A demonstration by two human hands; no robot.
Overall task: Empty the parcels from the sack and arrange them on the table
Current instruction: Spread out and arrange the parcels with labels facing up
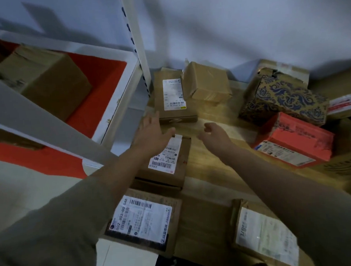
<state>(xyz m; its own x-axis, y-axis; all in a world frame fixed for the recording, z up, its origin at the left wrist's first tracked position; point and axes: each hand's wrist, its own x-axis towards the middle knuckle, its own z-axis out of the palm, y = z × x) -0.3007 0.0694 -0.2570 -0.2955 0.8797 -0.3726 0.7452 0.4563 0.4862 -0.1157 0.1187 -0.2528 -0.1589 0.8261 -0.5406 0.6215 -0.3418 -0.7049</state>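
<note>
Several parcels lie on the wooden table (pixel 220 167). My left hand (pixel 153 131) is open, fingers spread, over the far edge of a brown labelled box (pixel 172 164). Beyond it lies a flat brown box (pixel 174 98) with a white label, and a taped brown box (pixel 206 81) leans on it. My right hand (pixel 213 131) hovers over bare table, fingers loosely curled, holding nothing. Two more labelled boxes lie near me: one on the left (pixel 143 221), another on the right (pixel 265 232). The sack is not in sight.
At the right stand a blue-patterned box (pixel 285 99), a red box (pixel 298 137) and other cartons. A white shelf unit (pixel 126 78) with red lining and a brown carton (pixel 42 81) stands left of the table. A white wall is behind.
</note>
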